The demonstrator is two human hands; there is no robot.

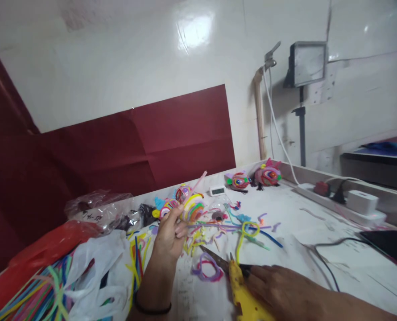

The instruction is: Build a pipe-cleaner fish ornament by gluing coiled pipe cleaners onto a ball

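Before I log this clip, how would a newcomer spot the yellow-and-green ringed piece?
Find the maroon sheet on the wall, then the white tabletop below it. There, the left hand holds a rounded pipe-cleaner piece ringed in yellow, white, green and orange. Only it is held; similar pieces beyond rest on the tabletop.

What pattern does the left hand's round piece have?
Curved multicoloured bands on the round piece; head view.
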